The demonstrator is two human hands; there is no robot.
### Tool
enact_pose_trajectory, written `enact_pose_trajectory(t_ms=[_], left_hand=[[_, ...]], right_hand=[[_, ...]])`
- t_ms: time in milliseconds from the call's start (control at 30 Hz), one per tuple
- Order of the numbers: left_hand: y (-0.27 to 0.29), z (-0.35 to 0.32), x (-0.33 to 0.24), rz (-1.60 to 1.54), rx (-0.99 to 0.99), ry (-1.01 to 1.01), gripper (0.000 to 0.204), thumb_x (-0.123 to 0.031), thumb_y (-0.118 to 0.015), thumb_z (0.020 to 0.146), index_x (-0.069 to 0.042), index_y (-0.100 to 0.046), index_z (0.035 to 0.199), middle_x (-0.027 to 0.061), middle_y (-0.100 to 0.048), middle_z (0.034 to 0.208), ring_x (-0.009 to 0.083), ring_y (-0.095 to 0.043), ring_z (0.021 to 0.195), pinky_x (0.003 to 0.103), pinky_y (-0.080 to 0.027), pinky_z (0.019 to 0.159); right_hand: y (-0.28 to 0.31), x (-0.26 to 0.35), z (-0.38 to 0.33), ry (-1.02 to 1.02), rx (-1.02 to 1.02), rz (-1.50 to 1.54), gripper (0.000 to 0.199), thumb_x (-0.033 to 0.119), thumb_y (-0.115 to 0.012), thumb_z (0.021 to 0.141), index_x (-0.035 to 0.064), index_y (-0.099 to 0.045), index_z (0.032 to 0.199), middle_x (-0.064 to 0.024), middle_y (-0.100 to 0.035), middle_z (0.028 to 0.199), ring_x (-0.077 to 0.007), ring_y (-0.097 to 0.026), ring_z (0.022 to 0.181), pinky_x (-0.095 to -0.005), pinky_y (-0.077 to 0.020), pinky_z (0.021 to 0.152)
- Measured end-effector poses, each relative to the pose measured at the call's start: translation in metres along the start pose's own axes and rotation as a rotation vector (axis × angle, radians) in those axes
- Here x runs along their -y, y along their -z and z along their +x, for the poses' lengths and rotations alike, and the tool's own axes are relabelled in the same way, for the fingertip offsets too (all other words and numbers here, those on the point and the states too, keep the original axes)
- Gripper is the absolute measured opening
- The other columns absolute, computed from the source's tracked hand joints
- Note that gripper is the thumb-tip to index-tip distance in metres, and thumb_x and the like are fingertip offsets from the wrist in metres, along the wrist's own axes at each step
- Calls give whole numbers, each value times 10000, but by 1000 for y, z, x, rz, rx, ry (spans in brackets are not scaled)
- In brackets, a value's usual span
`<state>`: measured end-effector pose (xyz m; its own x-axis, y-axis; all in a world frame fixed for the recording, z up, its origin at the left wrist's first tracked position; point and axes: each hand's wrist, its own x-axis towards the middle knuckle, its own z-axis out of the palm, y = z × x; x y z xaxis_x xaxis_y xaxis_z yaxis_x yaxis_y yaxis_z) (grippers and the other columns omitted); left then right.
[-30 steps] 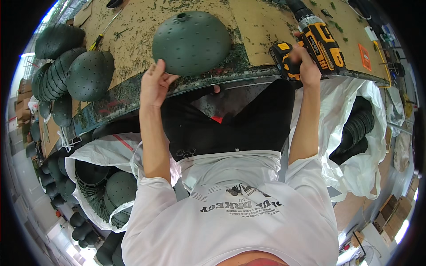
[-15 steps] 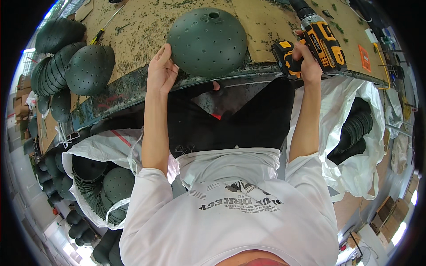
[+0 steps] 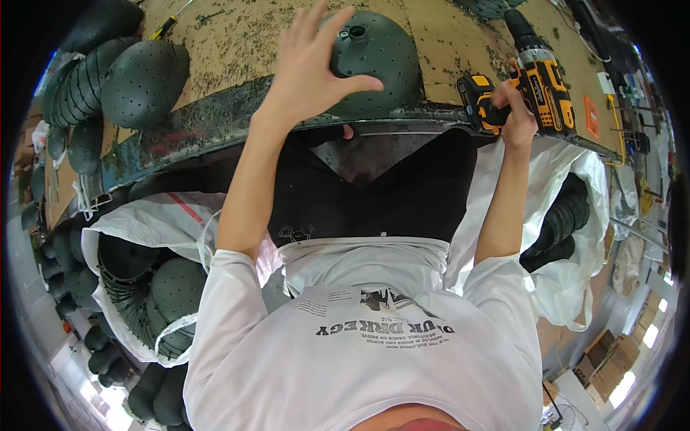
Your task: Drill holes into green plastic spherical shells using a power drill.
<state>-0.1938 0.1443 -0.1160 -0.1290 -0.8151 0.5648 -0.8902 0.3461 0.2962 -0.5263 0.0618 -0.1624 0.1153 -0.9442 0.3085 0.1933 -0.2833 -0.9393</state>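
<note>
A dark green plastic dome (image 3: 384,68), dotted with small holes, rests on the worktable (image 3: 237,43) near its front edge. A larger round hole shows near its far side. My left hand (image 3: 305,75) is open, fingers and thumb spread, over the dome's left part; whether it touches the dome I cannot tell. My right hand (image 3: 517,118) is wrapped round the handle of a yellow and black cordless drill (image 3: 548,86). The drill points away from me at the table's right, apart from the dome.
Stacked green domes (image 3: 144,82) and a yellow-handled screwdriver (image 3: 165,27) lie at the table's left. Green shavings litter the board. White sacks of domes stand at my left (image 3: 154,215) and right (image 3: 575,280). An orange card (image 3: 591,115) is at the right.
My left hand has gone from the dome's left edge to above it and spread its fingers. The dome and the drill, still in my right hand, appear slightly farther right.
</note>
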Motion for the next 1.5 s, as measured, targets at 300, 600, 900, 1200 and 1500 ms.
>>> enact_pose_trajectory(t_ms=[300, 600, 900, 1200, 1500], left_hand=[[-38, -9, 8, -50, -25, 110, 955, -570, -820, 700, -120, -429, 1447, 182, -403, 1478, 373, -336, 1399, 580, -282, 1117], [-31, -3, -8, -208, -9, 192, 896, -418, -896, 612, -93, -477, 1335, 194, -398, 1425, 425, -295, 1382, 595, -235, 1108], [-40, -3, -18, -190, -60, 414, 911, -389, -902, 624, -123, -412, 1345, 207, -336, 1450, 439, -263, 1395, 645, -213, 1100], [-39, -6, -11, -138, 67, 334, 1006, -437, -906, 626, -129, -345, 1402, 211, -277, 1492, 441, -206, 1435, 685, -194, 1113], [-40, -9, -9, -142, 47, 352, 1006, -402, -909, 630, -142, -341, 1418, 187, -259, 1507, 427, -194, 1443, 694, -171, 1124]], right_hand=[[-14, 64, -19, -227, 100, -270, 406, -3, -595, 850, -65, -520, 1244, -28, -499, 687, -122, -475, 597, -260, -407, 611], [-42, 178, -50, 338, 503, -1304, 312, 54, -797, 743, 55, -729, 1048, -70, -726, 978, -236, -693, 877, -355, -534, 817], [-60, 193, -56, 228, 495, -1279, 302, 52, -803, 726, 75, -747, 1023, -51, -738, 988, -247, -700, 911, -367, -532, 861], [-65, 175, -53, 90, 597, -1196, 341, 53, -809, 713, 90, -751, 1047, -71, -732, 1023, -278, -686, 914, -363, -524, 823], [-84, 177, -46, 279, 725, -1223, 340, -41, -744, 742, 5, -713, 1077, -79, -730, 945, -204, -697, 816, -329, -556, 779]])
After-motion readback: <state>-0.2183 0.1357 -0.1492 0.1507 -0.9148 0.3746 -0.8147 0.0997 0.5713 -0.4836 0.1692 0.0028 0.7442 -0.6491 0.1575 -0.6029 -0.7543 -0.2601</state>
